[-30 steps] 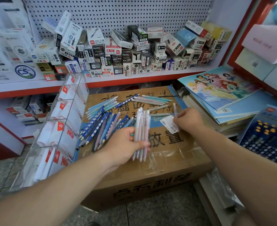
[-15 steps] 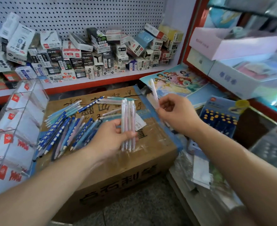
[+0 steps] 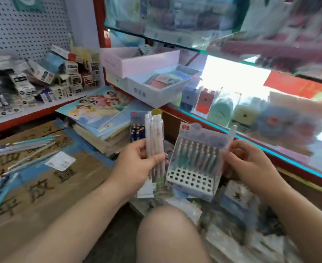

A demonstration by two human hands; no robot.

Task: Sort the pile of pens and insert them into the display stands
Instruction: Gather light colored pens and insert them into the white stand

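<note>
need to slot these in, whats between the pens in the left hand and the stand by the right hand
Nothing: in the head view the bundle of pens and the display stand sit side by side, with only a narrow open gap between them.

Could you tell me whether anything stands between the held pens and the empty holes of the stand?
Nothing visible does. The left hand holds the pens right beside the stand, which the right hand grips; its front holes look empty.
</note>
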